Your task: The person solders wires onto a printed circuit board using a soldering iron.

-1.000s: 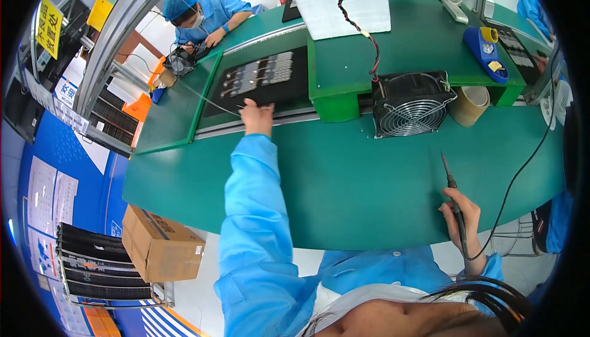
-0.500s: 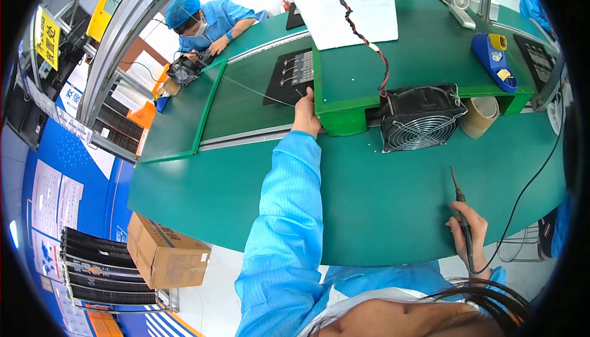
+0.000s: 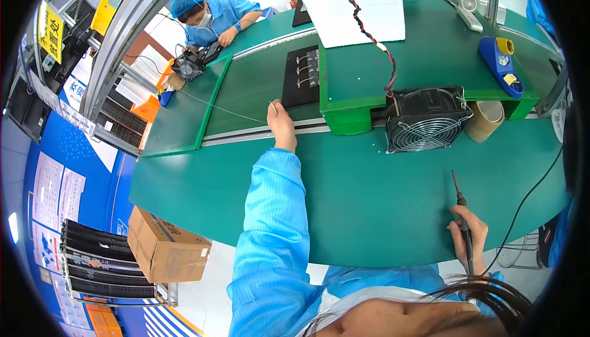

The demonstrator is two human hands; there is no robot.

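Since the picture half a second ago, our left hand [image 3: 281, 129] has moved left, away from the green box-shaped riser [image 3: 347, 120], and the flat black mat [image 3: 298, 96] has slid farther right, so that the riser now hides more of it. Between pinched fingertips the left hand holds a thin, silvery wire [image 3: 246, 116], with a short end poking up past the fingers and the rest running off to the left. Our right hand [image 3: 469, 233] is closed around a slim, black-handled soldering iron [image 3: 462, 205], its dark tip pointing away from us over the bare green surface [image 3: 375, 214].

Just beyond the left hand, the mat lies on the dark green conveyor belt [image 3: 246, 94]. On it we see small grey boards [image 3: 314, 68] with short leads; the riser covers the rest. As we judge it, wire and iron are both at the ready, yet no joint is being made: they are well apart, and neither meets a board. Whether the visible leads are finished or left to do is too small to tell.

Farther right, a square black fan with a round wire grille [image 3: 427, 129] stands against the riser, beside a tan cardboard tube [image 3: 485, 122]. Behind them sits a blue iron stand with a yellow cup [image 3: 499, 67].
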